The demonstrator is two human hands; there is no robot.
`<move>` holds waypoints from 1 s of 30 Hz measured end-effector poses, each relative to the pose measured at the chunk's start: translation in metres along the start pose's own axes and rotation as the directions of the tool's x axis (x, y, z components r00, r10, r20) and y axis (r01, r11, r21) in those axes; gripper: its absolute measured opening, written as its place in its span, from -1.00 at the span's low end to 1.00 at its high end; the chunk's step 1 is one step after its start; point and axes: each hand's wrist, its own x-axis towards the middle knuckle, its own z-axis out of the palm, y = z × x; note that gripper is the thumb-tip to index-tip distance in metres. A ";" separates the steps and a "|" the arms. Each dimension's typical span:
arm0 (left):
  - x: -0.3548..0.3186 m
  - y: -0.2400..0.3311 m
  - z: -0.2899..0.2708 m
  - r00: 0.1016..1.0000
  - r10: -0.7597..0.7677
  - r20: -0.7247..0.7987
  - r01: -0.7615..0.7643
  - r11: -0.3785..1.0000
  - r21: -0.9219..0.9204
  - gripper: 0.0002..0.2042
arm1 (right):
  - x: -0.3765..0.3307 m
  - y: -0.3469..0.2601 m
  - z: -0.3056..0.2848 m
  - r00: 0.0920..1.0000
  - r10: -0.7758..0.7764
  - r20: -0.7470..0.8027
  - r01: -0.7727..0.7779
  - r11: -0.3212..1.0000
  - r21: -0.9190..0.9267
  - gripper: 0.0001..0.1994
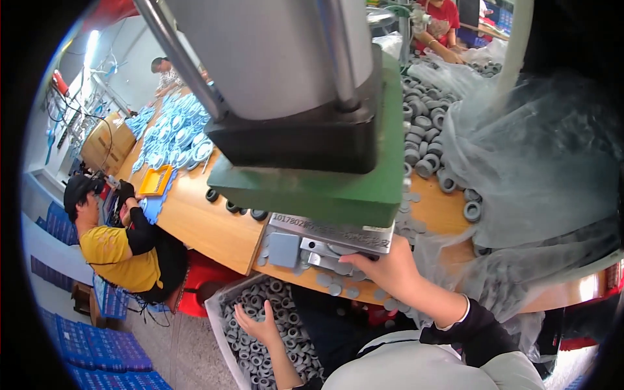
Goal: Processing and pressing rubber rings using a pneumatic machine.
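My right hand (389,272) reaches under the green press (325,188), its fingertips at the metal fixture (331,250) below the press head; whether it pinches a part is hidden. Flat grey discs (335,286) lie on the wooden bench around it. My left hand (257,325) hangs low, palm open, over a clear bin of grey rings (260,344) by my knees. It holds nothing that I can see.
A heap of grey rings (426,140) and a clear plastic bag (539,169) lie to the right of the press. A person in a yellow shirt (114,250) sits at the left. Blue-white parts (175,136) and an orange tray (156,180) are farther along the bench. Blue crates (97,351) stand on the floor.
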 end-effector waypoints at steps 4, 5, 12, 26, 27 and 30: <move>0.029 0.060 0.015 0.950 0.255 0.180 -0.223 0.958 -0.180 -0.50 | 0.012 -0.006 0.000 0.999 0.013 -0.035 -0.009 0.993 0.118 -0.75; 0.037 0.076 0.029 0.918 0.335 0.212 -0.276 0.924 -0.263 -0.54 | 0.014 -0.006 -0.002 0.999 0.028 -0.034 -0.023 0.990 0.140 -0.78; 0.062 0.101 0.102 0.773 0.504 0.386 -0.452 0.864 -0.223 -0.71 | -0.015 0.034 -0.047 0.989 0.114 -0.090 -0.116 0.993 -0.017 -0.67; 0.035 0.150 0.070 0.829 0.552 0.095 -0.429 0.734 -0.527 -0.58 | -0.044 0.166 -0.157 0.924 -0.026 -0.383 -0.286 0.616 -0.734 -0.76; 0.035 0.157 0.060 0.795 0.606 -0.016 -0.495 0.634 -0.594 -0.49 | -0.040 0.154 -0.152 0.926 -0.027 -0.376 -0.276 0.630 -0.726 -0.76; 0.036 0.215 0.025 0.760 0.650 0.008 -0.432 0.515 -0.740 -0.45 | -0.040 0.087 -0.146 0.931 0.205 -0.300 -0.318 0.859 -0.400 -0.75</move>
